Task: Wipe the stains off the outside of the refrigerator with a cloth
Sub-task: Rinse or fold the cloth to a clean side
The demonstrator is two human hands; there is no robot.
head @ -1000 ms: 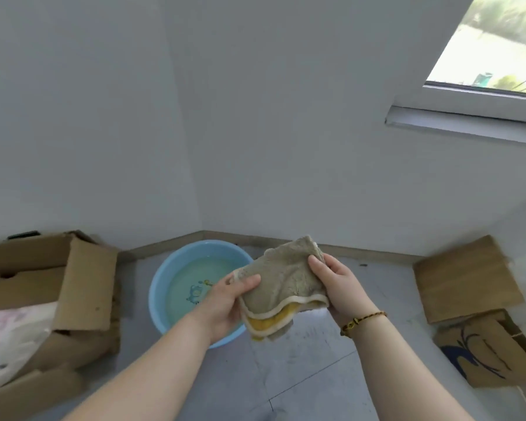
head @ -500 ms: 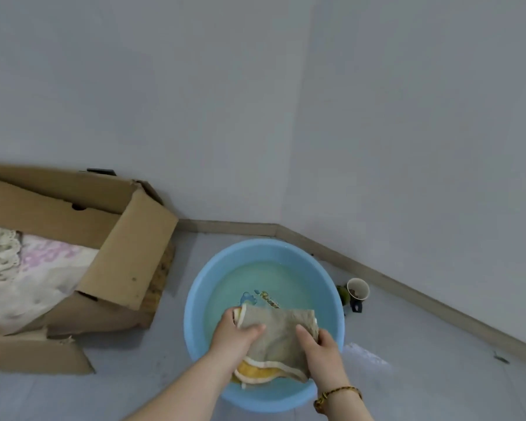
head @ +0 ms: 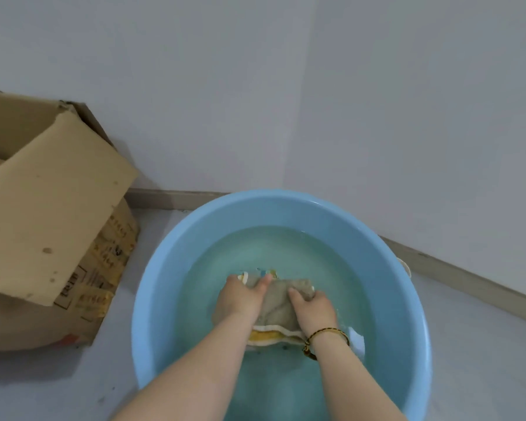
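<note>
**Cloth [head: 281, 308] held in the water of the basin [head: 170, 262]**

Left of the basin, near it but apart, a cardboard box [head: 52, 214] stands on the grey floor [head: 58, 384], one flap folded out toward the basin. The blue basin sits in the corner of the room and holds clear water [head: 255, 247].

In the middle of the basin the left hand [head: 243, 299] grips the cloth's left side, its thumb on top and its fingers curled over the far edge. The cloth is brown with a yellow and white border on its near side. It lies bunched between the two hands and looks wet. The right hand [head: 313, 311] clasps its right side the same way, with a braided bracelet [head: 325, 332] on the wrist. Right of the basin a skirting board [head: 468, 284] runs along the wall.
</note>
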